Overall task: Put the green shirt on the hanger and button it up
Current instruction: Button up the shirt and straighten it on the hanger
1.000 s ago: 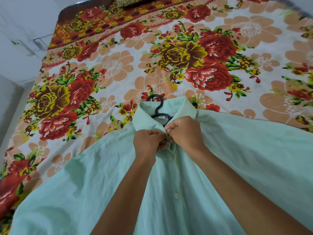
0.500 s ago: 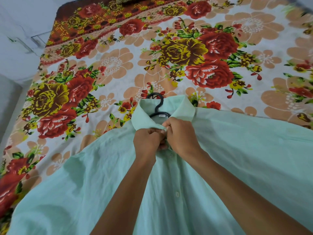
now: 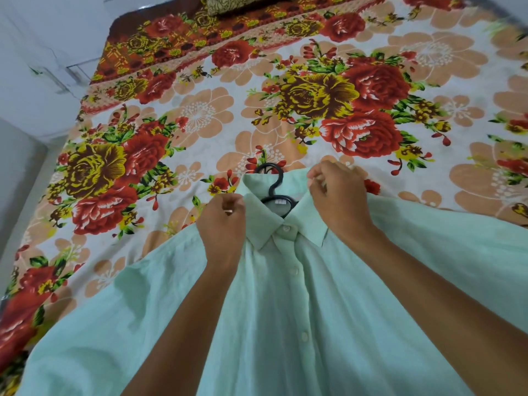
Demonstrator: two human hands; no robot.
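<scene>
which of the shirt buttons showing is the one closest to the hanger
The top button, right at the collar just below the black hanger; the other buttons run farther down the shirt front.

Mint-green shirt (image 3: 314, 324), black hanger (image 3: 273, 181), bedsheet (image 3: 200, 118) — red, yellow, peach florals

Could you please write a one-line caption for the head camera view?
Both hands, left hand and right hand, grip the collar of a green shirt on a black hanger.

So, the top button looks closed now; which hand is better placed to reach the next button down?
Probably the left hand. It sits lower, beside the collar, closer to the second button. The right hand is higher, pinching the shirt near the shoulder.
</scene>
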